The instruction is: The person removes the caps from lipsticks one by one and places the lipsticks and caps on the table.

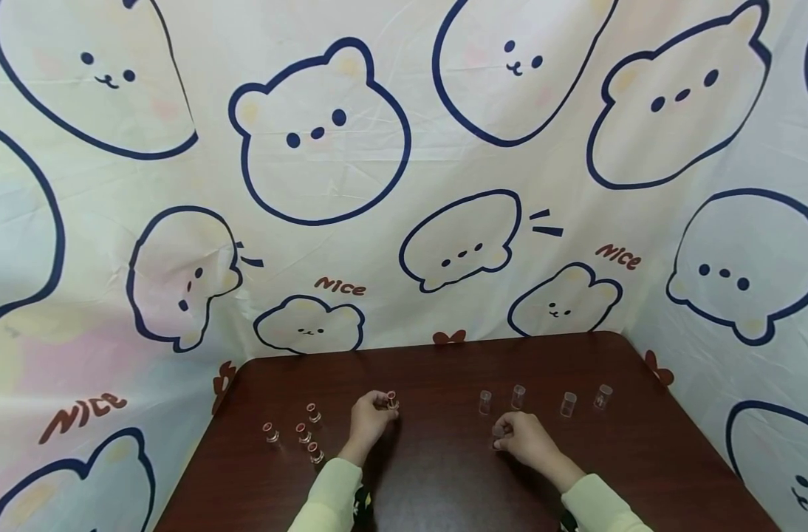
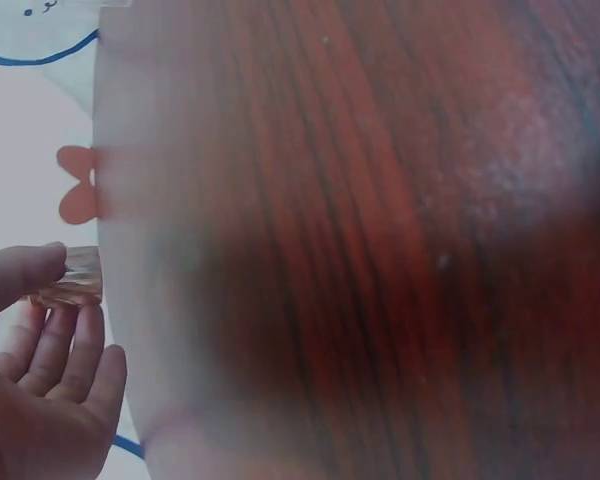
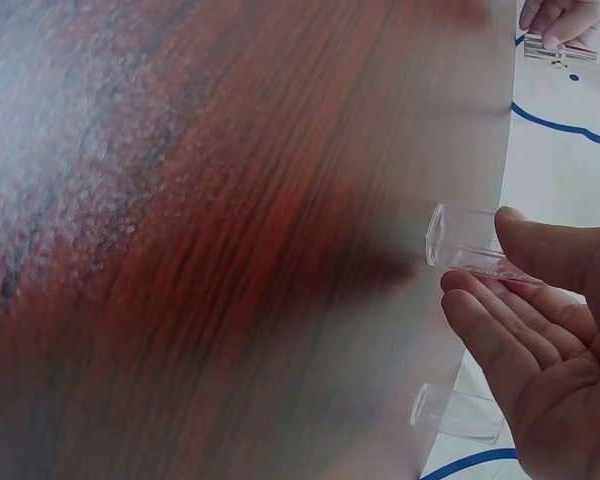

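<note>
In the head view my left hand (image 1: 367, 423) pinches a small lipstick-like tube (image 1: 392, 400) with a reddish top, held upright near the table's middle. The left wrist view shows that tube (image 2: 75, 278) as shiny and gold-toned between thumb and fingers. Over to the right, my right hand (image 1: 529, 439) pinches a clear cylindrical cap (image 3: 465, 240) between thumb and fingertips. Fingers hide part of the cap. The two held pieces are apart.
Several similar red-topped tubes (image 1: 303, 433) stand in a loose group left of my left hand. Beyond my right hand, several clear caps (image 1: 568, 404) stand spaced out. The dark brown table (image 1: 437, 473) meets a bear-printed cloth (image 1: 444, 170) behind.
</note>
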### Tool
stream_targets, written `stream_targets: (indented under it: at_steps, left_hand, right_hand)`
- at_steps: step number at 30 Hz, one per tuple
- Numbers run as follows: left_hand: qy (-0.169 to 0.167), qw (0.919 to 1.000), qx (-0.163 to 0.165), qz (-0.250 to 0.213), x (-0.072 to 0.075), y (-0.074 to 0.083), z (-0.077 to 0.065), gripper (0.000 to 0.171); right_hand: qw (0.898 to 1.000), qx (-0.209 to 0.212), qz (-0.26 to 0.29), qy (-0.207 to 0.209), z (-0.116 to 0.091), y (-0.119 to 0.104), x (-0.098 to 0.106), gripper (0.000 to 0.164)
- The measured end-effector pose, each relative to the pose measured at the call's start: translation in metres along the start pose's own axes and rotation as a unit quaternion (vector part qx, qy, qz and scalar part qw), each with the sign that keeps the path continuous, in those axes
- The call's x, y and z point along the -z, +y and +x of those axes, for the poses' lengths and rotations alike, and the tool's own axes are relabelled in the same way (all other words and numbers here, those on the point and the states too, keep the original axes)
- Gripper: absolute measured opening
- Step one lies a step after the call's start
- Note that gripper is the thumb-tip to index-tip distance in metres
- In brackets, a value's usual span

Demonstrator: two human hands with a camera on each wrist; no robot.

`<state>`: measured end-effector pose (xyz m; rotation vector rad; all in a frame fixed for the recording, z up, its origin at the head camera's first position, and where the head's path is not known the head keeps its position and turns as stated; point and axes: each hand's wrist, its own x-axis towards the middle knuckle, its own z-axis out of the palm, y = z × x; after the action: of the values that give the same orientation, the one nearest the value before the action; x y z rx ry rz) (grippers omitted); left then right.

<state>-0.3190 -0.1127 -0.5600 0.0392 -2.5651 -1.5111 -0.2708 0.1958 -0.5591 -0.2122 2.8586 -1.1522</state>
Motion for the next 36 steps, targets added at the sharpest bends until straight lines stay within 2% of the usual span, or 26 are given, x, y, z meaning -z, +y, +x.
stream_targets:
  at_steps: [9,26,28,36]
  left_hand:
    - [-0.014,0.9997,0.004,0.018,-0.0002,-0.0017,-0.0051,0.02]
    - [-0.027,0.9986,0.004,0.045,0.0003,-0.0047,-0.0058,0.023]
    - [-0.028,0.9986,-0.002,0.045,-0.0001,-0.0051,-0.0058,0.023]
    - [-0.041,0.9985,0.013,0.035,0.001,-0.0047,-0.0063,0.027]
  right_hand:
    - [1.0,0.011,0.006,-0.008,-0.0015,-0.0024,0.0008,0.017]
    - [1.0,0.009,0.004,-0.003,-0.0011,-0.0028,-0.0017,0.022]
    - [1.0,0.008,0.004,-0.002,-0.0006,-0.0024,-0.002,0.024]
    - [1.0,0.0,0.003,0.002,0.0019,-0.0001,0.0008,0.036]
